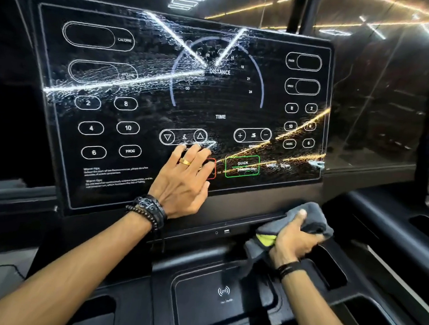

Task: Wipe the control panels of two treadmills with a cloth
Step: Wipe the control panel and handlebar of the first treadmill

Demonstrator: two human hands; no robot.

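A person's left hand (182, 178) lies flat on the lower middle of a treadmill's control panel (123, 172), fingers straight and spread, tips touching the glass just under the up/down arrow buttons (183, 137) and covering most of a red-outlined button (212, 168); it has hold of nothing. The right hand (295, 241) is curled round a bunched grey cloth (302, 216) w/ a yellow-green tag showing at its lower edge, held just below the panel's bottom edge, over the dark console ledge (242, 222), at approx. 5 o'clock from the panel's centre. The cloth does not appear to touch the glass. The relation that matters: the panel lies up and left of the cloth hand, toward 11 o'clock, its long axis running side to side, so a wipe would prob. travel in wide horizontal passes. The right hand is the one w/ the cloth and sits nearest the panel's lower right corner, by the green QUICK START button (242, 166); the left hand is already on the glass, at about 9 o'clock from that button. The surface shows a speckled, wet-looking film across the upper and middle zones, catching the ceiling lights in streaks, which suggests this panel's wipe is not finished. Below, at 6 o'clock, a charging pad (224, 293) sits in the console tray. No 2nd treadmill's panel can be made out here.
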